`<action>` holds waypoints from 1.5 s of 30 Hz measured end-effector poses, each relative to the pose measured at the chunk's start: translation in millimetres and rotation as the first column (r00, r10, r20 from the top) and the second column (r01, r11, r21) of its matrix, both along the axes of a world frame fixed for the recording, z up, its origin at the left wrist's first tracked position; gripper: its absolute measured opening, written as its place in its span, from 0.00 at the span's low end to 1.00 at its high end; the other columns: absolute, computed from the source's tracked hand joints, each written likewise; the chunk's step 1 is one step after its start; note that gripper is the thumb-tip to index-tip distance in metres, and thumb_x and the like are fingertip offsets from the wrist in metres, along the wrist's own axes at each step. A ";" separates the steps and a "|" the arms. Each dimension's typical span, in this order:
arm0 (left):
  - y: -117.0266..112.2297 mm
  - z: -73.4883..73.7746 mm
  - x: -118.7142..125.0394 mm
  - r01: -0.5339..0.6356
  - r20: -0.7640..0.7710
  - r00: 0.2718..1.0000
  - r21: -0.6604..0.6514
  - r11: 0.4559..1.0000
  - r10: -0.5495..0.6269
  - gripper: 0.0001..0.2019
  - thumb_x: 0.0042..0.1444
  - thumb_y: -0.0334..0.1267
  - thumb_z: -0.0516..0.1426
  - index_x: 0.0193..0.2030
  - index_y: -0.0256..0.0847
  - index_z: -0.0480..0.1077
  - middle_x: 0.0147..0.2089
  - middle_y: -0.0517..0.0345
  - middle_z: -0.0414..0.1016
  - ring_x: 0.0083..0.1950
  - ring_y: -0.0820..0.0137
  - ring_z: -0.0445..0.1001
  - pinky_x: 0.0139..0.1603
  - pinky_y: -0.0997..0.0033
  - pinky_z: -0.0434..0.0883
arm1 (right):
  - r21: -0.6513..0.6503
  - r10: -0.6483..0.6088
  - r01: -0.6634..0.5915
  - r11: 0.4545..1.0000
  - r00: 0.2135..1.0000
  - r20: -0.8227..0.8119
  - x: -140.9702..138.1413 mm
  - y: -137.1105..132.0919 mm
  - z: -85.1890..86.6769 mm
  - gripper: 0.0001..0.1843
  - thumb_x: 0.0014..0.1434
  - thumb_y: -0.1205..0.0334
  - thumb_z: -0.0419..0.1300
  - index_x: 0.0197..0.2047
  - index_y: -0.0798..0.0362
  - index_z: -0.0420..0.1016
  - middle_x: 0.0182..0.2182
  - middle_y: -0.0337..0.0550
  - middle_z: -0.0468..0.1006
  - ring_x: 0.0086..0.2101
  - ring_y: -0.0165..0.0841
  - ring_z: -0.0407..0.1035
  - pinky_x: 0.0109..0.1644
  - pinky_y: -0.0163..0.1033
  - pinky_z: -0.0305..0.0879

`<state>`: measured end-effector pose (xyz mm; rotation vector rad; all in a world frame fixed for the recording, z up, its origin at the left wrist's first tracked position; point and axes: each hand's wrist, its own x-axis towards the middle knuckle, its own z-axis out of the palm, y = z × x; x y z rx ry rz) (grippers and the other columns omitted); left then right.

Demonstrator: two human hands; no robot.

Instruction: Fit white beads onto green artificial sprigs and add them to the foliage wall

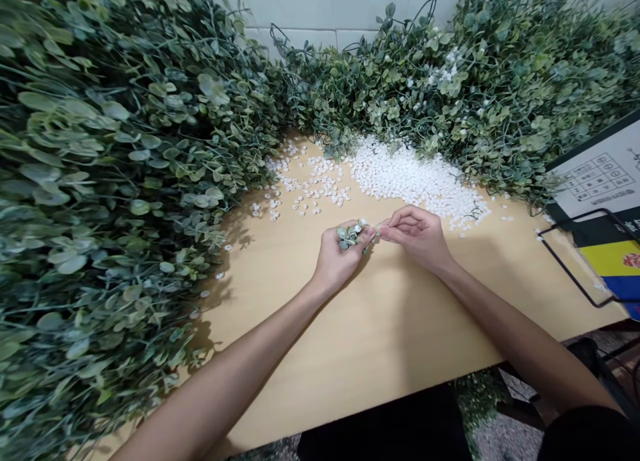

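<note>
My left hand (337, 254) is closed around a small artificial leaf sprig (350, 234), whose grey-green leaves and a few white bits show above the fingers. Close on its right, my right hand (417, 234) pinches with thumb and forefinger at the sprig's end; what sits between those fingertips is too small to make out. Both hands are over the middle of the wooden table (345, 341). Just beyond them lies a heap of small white pieces (410, 174), with more of the same scattered to the left.
Dense artificial greenery (125, 148) is piled along the left side, and more greenery (500, 94) lines the back and right. At the right edge stands a printed box (600, 174) beside a black wire frame (565, 268). A tiled wall (320, 8) rises behind.
</note>
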<state>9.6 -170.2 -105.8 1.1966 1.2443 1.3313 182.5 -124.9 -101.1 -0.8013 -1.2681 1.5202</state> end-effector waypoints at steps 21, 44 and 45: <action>1.5 -1.4 -0.1 0.013 0.026 1.000 0.011 1.000 -0.013 0.18 0.58 0.49 0.67 0.28 0.38 0.71 0.27 0.60 0.67 0.30 0.74 0.63 0.31 0.73 0.61 | 0.099 0.018 -0.014 0.995 0.999 -0.041 4.6 2.0 2.0 0.21 0.45 0.57 0.82 0.36 0.50 0.78 0.37 0.42 0.87 0.38 0.35 0.83 0.49 0.40 0.81; -1.1 6.1 -1.7 0.022 -0.037 0.999 0.007 1.000 -0.021 0.17 0.58 0.48 0.68 0.28 0.38 0.73 0.29 0.58 0.72 0.31 0.73 0.66 0.33 0.74 0.64 | 0.172 0.008 -0.018 0.985 0.998 0.056 5.2 -2.6 0.4 0.20 0.48 0.51 0.80 0.35 0.50 0.77 0.36 0.43 0.87 0.38 0.38 0.83 0.48 0.44 0.82; -1.0 5.6 -1.7 0.020 -0.035 0.999 0.007 1.000 -0.019 0.16 0.58 0.48 0.68 0.29 0.38 0.74 0.29 0.58 0.72 0.31 0.73 0.66 0.33 0.74 0.64 | 0.170 0.002 -0.012 0.985 0.998 0.058 5.4 -2.5 0.9 0.20 0.48 0.51 0.80 0.36 0.50 0.77 0.36 0.43 0.87 0.37 0.38 0.83 0.48 0.44 0.82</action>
